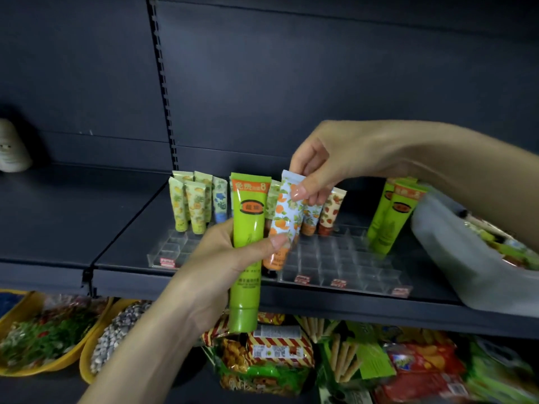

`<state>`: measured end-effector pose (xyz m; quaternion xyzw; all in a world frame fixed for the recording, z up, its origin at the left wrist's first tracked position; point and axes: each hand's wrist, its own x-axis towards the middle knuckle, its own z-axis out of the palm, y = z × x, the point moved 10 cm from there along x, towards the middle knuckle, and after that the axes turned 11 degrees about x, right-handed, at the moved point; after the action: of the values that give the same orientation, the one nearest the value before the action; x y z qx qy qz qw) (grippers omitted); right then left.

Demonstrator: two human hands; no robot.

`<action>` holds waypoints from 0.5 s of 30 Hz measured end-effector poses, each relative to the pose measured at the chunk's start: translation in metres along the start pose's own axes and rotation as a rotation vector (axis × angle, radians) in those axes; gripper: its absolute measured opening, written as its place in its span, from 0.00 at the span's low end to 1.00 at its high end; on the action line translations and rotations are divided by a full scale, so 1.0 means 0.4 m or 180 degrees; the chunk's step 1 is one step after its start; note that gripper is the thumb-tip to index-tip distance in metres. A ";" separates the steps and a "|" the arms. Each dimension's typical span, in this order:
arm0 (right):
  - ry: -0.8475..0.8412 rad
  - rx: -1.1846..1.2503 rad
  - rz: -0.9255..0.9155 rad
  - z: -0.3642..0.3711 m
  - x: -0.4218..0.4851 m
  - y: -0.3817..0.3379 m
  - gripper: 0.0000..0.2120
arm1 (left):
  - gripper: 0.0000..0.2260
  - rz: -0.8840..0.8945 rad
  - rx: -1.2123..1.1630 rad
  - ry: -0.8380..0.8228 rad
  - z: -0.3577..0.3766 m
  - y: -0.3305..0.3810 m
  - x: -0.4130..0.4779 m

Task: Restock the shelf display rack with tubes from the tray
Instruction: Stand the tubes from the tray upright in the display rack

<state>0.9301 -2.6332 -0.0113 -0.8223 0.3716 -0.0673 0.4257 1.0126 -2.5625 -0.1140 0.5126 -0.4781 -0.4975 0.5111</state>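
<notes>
The restocking is judged to be in its early part. The clear display rack (335, 258) is seen on the dark shelf (87, 217), just below the centre of the view, and only its back row is partly filled. A cluster of yellow-print tubes (186, 205) is stood at 9 o'clock of the rack, with a blue-print tube (220, 202) just beside it. A strawberry-print tube (331, 211) stands near the rack's middle at 12 o'clock, and two tall green tubes (388, 223) at 3 o'clock. The front cells, from 4 to 8 o'clock of the rack, are seen empty. A large green tube (248, 228) is gripped upright by the left hand (215, 266), fingers and thumb being wrapped round its middle. The thumb tip reaches over to an orange-print tube (284, 217) just beside it. The crimped top of that tube is pinched by the right hand (329, 158) between thumb and fingers, and its cap end is held over the rack, not yet seated in a cell. At 3 o'clock of the view the pale tray (455, 252) rests on the shelf, and more tubes can be made out inside it, though their number cannot be told. Both held tubes remain to be placed, and most of the rack is still to be filled.
</notes>
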 end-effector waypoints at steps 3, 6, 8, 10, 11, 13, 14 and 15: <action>0.0453 0.0157 -0.0031 -0.087 -0.049 0.033 0.06 | 0.14 -0.0119 -0.0167 0.0285 -0.015 -0.027 0.022; 0.0861 0.0163 0.0056 -0.147 -0.081 0.080 0.07 | 0.05 -0.0256 -0.0141 0.0458 -0.030 -0.064 0.034; 0.1043 -0.0039 0.0116 -0.155 -0.080 0.119 0.06 | 0.05 -0.0351 -0.0215 0.0397 -0.021 -0.084 0.039; 0.1227 -0.0462 0.0136 -0.152 -0.067 0.149 0.05 | 0.09 -0.0415 -0.0353 0.0357 -0.007 -0.094 0.043; 0.1309 -0.0694 0.0138 -0.146 -0.058 0.158 0.05 | 0.11 -0.0422 -0.0407 0.0342 -0.001 -0.096 0.045; 0.1427 -0.1064 0.0086 -0.131 -0.040 0.167 0.05 | 0.14 -0.0385 -0.0496 0.0298 0.011 -0.100 0.047; 0.1468 -0.1173 0.0046 -0.124 -0.031 0.169 0.05 | 0.16 -0.0353 -0.0532 0.0272 0.015 -0.101 0.046; 0.1497 -0.1235 0.0017 -0.119 -0.022 0.173 0.05 | 0.17 -0.0318 -0.0562 0.0245 0.017 -0.100 0.045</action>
<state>0.8650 -2.6834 -0.0316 -0.8491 0.4680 -0.1825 0.1632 1.0060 -2.5799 -0.1543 0.5075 -0.3863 -0.5424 0.5468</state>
